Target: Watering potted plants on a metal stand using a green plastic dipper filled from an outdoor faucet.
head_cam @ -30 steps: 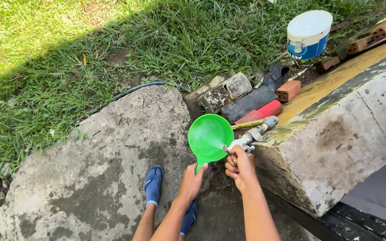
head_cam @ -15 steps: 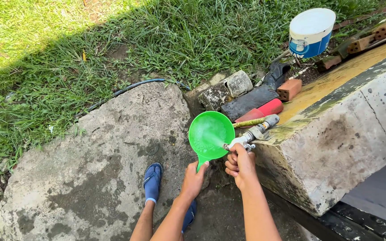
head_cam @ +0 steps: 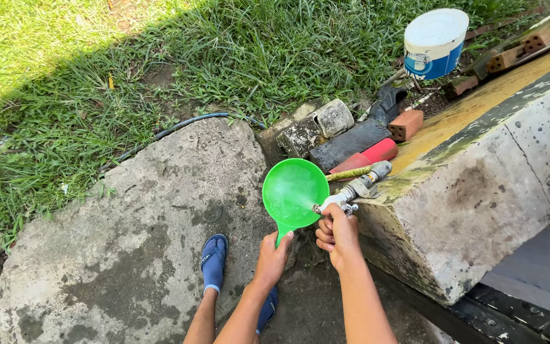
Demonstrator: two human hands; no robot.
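Note:
My left hand [head_cam: 273,256] grips the short handle of a bright green plastic dipper [head_cam: 295,192], holding its round bowl up under the spout of a metal tap [head_cam: 351,193]. My right hand [head_cam: 337,234] is closed around the tap's handle just below the spout. The tap sticks out from the corner of a stained concrete block [head_cam: 479,185], and a yellowish hose [head_cam: 350,172] runs into it from behind. Whether water is flowing is not clear.
My feet in blue sandals [head_cam: 214,259] stand on a rough concrete slab [head_cam: 128,236]. Bricks [head_cam: 406,123], stones [head_cam: 316,127] and a red object [head_cam: 372,155] lie behind the tap. A white and blue bucket [head_cam: 435,41] sits on the grass [head_cam: 160,57]; a black hose [head_cam: 179,129] edges the slab.
The view has shifted slightly and the dipper sits a touch closer to the spout. Both hands keep their grips.

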